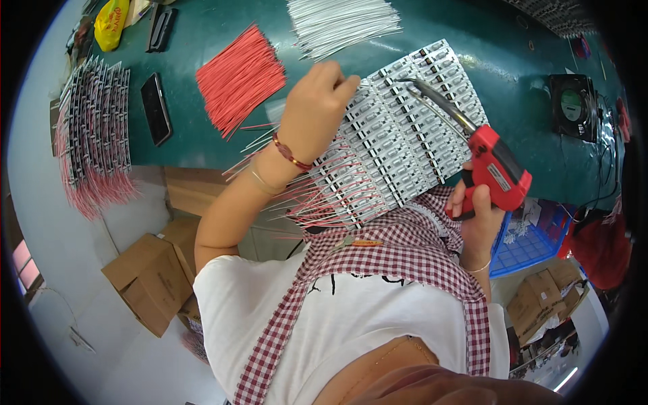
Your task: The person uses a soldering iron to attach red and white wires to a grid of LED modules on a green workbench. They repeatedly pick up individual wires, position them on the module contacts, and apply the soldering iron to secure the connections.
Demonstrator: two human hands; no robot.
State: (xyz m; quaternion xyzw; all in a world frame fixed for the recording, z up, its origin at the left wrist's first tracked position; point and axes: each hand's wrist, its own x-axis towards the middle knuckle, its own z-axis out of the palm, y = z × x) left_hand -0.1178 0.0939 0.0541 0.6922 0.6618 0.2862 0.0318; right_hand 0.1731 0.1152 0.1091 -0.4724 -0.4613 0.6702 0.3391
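A panel of small circuit boards (422, 128) in rows lies slanted at the table's front edge, partly over my apron. Red and white wires (344, 192) stick out from its left rows. My left hand (317, 98) is closed in a pinch above the panel's upper left corner; what its fingers hold, if anything, is hidden. My right hand (480, 214) is wrapped round the handle of a red and black soldering gun (498, 169). The gun's metal tip and thin feed tube point up and left, over the upper part of the panel.
Beyond my left hand lie a bundle of red wires (241, 79) and one of white wires (343, 25). A phone (156, 109) and a stack of wired panels (94, 128) are at the left. A black device (572, 106) and a blue basket (520, 251) are at the right.
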